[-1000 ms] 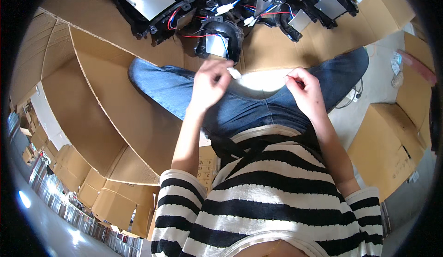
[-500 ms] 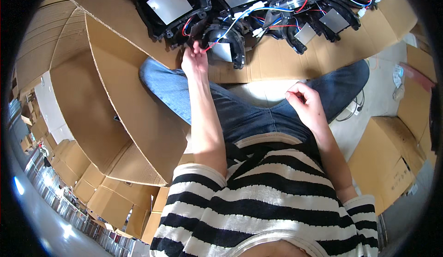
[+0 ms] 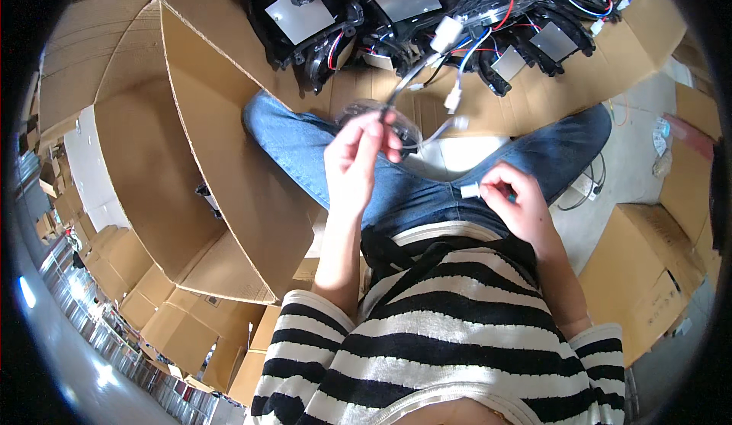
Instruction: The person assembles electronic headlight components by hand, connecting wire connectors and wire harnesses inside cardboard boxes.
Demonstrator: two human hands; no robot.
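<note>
My left hand [image 3: 355,162] is closed on a black lamp unit [image 3: 404,129] with a clear rounded lens, lifted over my lap and smeared by motion. From it, a wire with a white connector [image 3: 459,123] trails to the right. Above hangs another white connector [image 3: 453,100] on blue-and-white wire; which unit it belongs to I cannot tell. My right hand [image 3: 518,202], over my right thigh, pinches a small white piece [image 3: 470,191] between thumb and fingers. Beyond both hands lie several black lamp units [image 3: 496,13] with silver plates and coloured wires.
The lamp units rest on a cardboard sheet [image 3: 427,116] in front of my crossed legs. A large open carton [image 3: 229,196] stands close by my left arm. Another carton [image 3: 640,265] is at my right, with a cable [image 3: 598,177] on the floor near my knee.
My left hand has lifted the near lamp unit off the pile and drawn it back toward my lap. A small white piece now shows in my right hand, which has moved slightly down.
</note>
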